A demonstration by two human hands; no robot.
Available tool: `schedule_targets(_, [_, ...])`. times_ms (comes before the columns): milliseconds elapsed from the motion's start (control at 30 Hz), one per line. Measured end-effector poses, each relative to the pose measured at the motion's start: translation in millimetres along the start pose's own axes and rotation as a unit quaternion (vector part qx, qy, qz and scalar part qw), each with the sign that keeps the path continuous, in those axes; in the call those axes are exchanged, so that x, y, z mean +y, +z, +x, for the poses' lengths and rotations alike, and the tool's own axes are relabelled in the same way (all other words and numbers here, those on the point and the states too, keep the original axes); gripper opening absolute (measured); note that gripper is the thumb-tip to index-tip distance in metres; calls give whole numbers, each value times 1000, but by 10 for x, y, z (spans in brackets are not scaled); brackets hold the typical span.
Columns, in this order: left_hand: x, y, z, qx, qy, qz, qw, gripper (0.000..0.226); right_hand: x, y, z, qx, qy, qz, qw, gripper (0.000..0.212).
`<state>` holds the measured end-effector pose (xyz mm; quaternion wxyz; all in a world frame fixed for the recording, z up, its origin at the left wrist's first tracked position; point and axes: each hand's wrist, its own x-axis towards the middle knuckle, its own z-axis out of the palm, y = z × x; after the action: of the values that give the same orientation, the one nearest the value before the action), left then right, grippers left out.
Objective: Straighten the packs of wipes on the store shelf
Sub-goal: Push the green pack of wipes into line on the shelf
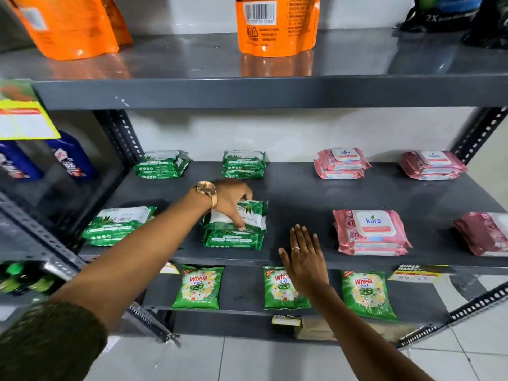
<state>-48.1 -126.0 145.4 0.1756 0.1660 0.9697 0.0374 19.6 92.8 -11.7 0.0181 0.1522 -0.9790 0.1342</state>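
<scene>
On the grey middle shelf (302,199) lie stacks of wipes packs. My left hand (231,200) grips the top green pack (247,215) of the front middle stack and holds it tilted up on edge over the green pack below (233,239). Held flat with its fingers apart, my right hand (303,257) hovers at the shelf's front edge, right of that stack, touching no pack. Other green stacks lie at front left (118,224), back left (160,164) and back middle (243,164). Pink stacks lie at back right (341,163), far back right (433,165), front right (371,232) and the right edge (483,233).
Green detergent bags (198,287) stand on the shelf below, with price tags (417,273) on the shelf edges. Orange pouches (277,23) sit on the shelf above. Blue bottles (71,158) fill the rack at left. Perforated metal posts (118,136) frame the shelf.
</scene>
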Motion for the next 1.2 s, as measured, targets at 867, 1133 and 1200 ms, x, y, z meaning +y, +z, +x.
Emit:
schedule_targets(867, [111,335,-418,-16,45,304,952,76,6,-68,-16,-39,6,5,999,112])
schedule_targets(1133, [252,241,-321,50,-34,124,990,59,13,-59,-21,-41,9,6,999,111])
schedule_targets(1200, [238,252,-332,45,-43,97,993,62,13,-62,-11,-41,9,5,999,112])
